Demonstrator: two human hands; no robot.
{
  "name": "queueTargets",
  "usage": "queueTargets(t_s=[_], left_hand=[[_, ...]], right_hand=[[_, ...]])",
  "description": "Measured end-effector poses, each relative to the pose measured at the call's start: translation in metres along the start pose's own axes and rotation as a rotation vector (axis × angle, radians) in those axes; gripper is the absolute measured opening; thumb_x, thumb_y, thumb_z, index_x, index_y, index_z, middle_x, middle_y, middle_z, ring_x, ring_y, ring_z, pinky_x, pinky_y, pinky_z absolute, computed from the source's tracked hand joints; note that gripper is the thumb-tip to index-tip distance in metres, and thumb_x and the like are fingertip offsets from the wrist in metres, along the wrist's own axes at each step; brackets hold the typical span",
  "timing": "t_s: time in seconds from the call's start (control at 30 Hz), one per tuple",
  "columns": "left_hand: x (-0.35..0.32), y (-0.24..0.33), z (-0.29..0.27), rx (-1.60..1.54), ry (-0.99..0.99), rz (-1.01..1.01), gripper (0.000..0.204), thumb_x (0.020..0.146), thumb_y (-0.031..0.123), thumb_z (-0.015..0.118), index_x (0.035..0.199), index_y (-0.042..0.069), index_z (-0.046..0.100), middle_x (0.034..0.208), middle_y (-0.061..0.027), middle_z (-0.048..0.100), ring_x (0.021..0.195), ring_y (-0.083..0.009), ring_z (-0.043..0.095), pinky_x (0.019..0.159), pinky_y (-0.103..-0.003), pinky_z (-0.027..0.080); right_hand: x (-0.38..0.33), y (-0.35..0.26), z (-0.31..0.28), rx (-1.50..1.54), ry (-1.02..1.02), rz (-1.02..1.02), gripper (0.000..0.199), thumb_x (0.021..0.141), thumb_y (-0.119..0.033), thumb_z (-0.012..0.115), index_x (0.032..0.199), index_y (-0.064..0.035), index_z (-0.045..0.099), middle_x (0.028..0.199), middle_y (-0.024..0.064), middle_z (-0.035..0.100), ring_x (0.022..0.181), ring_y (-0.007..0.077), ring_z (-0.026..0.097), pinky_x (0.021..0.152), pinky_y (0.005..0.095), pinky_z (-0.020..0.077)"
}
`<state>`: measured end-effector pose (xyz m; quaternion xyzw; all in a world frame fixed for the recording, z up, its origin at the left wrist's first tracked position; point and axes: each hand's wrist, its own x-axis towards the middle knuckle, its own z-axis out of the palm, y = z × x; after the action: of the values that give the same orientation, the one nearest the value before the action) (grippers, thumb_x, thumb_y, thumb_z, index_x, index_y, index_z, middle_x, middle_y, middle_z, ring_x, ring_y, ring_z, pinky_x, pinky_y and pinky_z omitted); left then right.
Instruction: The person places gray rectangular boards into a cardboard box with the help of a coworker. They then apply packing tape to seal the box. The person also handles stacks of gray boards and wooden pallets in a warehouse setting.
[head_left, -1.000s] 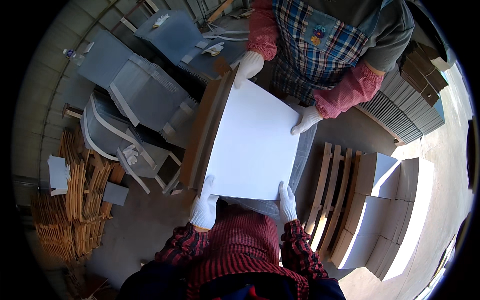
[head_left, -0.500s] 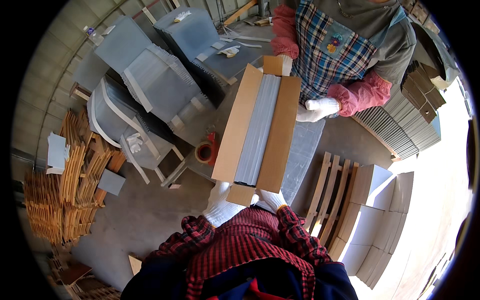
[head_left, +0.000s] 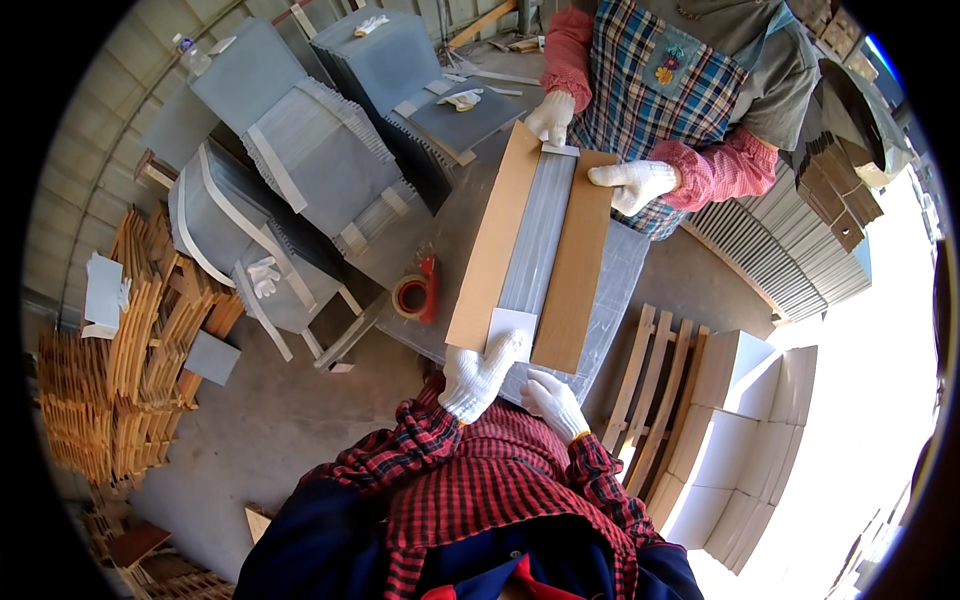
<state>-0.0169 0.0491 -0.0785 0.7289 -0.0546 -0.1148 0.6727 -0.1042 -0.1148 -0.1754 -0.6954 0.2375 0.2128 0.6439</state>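
Nearest to the camera are the red checked sleeves of the person, both hands in white gloves. The left hand lies with its fingers stretched flat on the near end of a long cardboard box, pressing on a small white sheet that sticks out there; the hand is not closed around anything. The right hand is just beside it, its fingers curled loosely under the near edge of the box; if it really grips the edge, I cannot tell. The box lies on a grey worktop, its two brown flaps folded in, with grey sheets showing in the gap between them. Left of the box, a red tape roll stands on the worktop. At the far end, a co-worker in a checked apron holds the box with two gloved hands. Behind, there are strapped grey bundles.
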Motion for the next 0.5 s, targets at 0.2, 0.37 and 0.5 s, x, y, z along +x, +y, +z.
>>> queueTargets(t_s=[0.2,0.37,0.5], left_hand=[[0.015,0.029,0.003,0.486,0.131,0.670,0.057,0.093,0.002,0.068,0.147,0.000,0.049,0.148,-0.0201,0.051,0.138,-0.0376,0.047,0.115,-0.044,0.039],[0.039,0.071,-0.026,0.879,-0.423,0.794,0.060,0.088,0.027,0.073,0.142,0.004,0.057,0.154,-0.0161,0.048,0.147,-0.0374,0.039,0.124,-0.053,0.026],[0.086,0.095,-0.041,0.887,-0.661,0.809,0.043,0.084,0.037,0.075,0.122,0.016,0.073,0.135,-0.0097,0.065,0.137,-0.0326,0.052,0.123,-0.056,0.025]], right_hand=[[-0.010,-0.015,-0.015,0.003,-0.106,-0.014,0.050,0.102,-0.027,0.050,0.144,0.0020,0.054,0.113,0.0139,0.071,0.096,0.0209,0.070,0.083,0.0322,0.0555],[-0.026,-0.043,-0.022,0.169,-0.011,-0.108,0.048,0.102,-0.028,0.055,0.139,0.0029,0.057,0.115,0.0128,0.071,0.099,0.0206,0.069,0.087,0.0339,0.0549],[-0.033,-0.068,-0.022,0.285,0.135,-0.245,0.050,0.102,-0.032,0.061,0.138,0.0027,0.060,0.123,0.0121,0.069,0.106,0.0188,0.066,0.093,0.0339,0.0524]])
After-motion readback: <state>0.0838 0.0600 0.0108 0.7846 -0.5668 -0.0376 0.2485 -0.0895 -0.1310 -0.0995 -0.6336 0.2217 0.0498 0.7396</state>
